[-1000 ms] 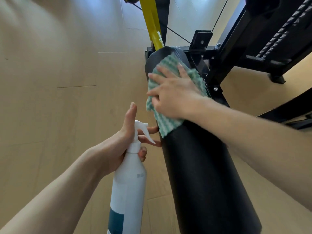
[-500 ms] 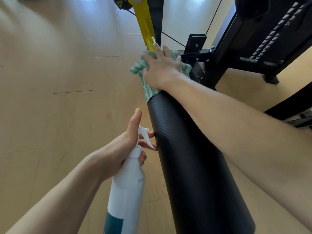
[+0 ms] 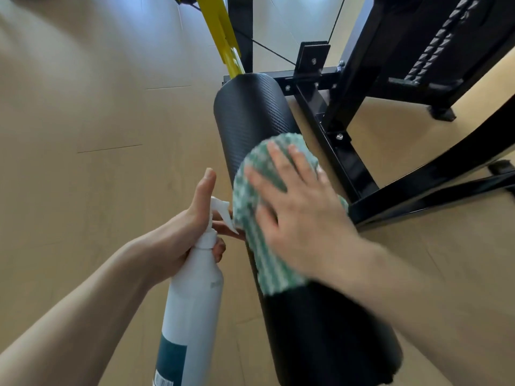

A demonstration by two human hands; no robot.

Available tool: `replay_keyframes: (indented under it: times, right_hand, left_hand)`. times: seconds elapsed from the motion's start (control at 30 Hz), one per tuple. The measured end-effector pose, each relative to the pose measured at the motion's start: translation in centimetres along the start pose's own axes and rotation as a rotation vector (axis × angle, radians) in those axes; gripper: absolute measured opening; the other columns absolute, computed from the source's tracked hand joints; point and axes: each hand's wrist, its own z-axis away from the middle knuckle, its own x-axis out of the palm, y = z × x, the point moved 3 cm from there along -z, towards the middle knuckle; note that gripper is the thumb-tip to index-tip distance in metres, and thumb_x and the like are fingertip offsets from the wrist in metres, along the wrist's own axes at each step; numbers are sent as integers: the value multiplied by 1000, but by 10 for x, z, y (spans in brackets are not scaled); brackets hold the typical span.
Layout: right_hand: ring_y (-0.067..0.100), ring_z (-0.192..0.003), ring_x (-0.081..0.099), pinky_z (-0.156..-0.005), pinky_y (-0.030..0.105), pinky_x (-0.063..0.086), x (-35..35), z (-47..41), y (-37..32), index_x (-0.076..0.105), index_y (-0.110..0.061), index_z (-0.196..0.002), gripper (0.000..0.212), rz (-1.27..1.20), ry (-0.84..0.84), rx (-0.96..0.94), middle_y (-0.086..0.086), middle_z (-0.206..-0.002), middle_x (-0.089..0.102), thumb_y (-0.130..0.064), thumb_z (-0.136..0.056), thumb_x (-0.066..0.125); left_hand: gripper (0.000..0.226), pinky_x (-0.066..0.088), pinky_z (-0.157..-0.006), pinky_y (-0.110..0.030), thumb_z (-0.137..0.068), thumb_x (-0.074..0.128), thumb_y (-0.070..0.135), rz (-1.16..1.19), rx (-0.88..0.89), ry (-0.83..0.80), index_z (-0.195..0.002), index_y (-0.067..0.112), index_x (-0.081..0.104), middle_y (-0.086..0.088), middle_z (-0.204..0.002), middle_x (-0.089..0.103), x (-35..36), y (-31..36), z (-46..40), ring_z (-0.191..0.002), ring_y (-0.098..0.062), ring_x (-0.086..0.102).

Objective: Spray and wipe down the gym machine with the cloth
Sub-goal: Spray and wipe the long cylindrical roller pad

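Midway along the black textured foam roller pad (image 3: pixel 252 112), the right hand (image 3: pixel 299 215) presses flat, fingers spread, on the green-and-white checked cloth (image 3: pixel 250 218). Beside it, the left hand (image 3: pixel 181 232) grips the white spray bottle (image 3: pixel 192 299). Wiping is underway; the near end likely needs the next stroke.

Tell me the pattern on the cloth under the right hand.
Green and white checked weave on the cloth, seen in the head view.
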Motion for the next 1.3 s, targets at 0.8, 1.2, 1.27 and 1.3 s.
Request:
replay_keyframes:
  times: [0.8, 1.2, 1.27, 1.3]
  right_hand:
    - [29, -131, 43, -105, 50, 44, -1, 3, 31, -9, -36, -159, 89, -534, -41, 288, 8, -154, 28, -74, -93, 37]
    - [42, -152, -12, -125, 53, -1, -7, 8, -12, -19, -16, -158, 77, -21, -55, 205, 29, -162, -18, -51, -104, 24]
    - [46, -152, -2, -124, 54, 4, -12, -45, -9, -11, -13, -160, 73, -36, -32, 262, 32, -163, -9, -47, -105, 24]
    - [47, -152, 1, -124, 55, 7, -14, -68, -8, -9, -12, -160, 72, -37, -25, 285, 33, -162, -6, -46, -105, 23]
  left_hand:
    - [97, 43, -65, -35, -85, 24, 92, -33, 16, 120, -61, 6, 64, -9, -59, 62, 15, 13, 16, -55, -19, 46]
    - [98, 43, -61, -33, -87, 23, 91, -59, 42, 90, -54, 10, 69, -6, -58, 62, 11, 6, 5, -52, -17, 46]
    - [98, 43, -61, -32, -90, 21, 87, -62, 62, 89, -67, 3, 66, -5, -57, 64, 11, 8, 5, -53, -18, 45]
    - [97, 42, -61, -32, -91, 19, 86, -67, 60, 89, -70, 3, 64, -5, -57, 65, 11, 9, 5, -53, -18, 45]
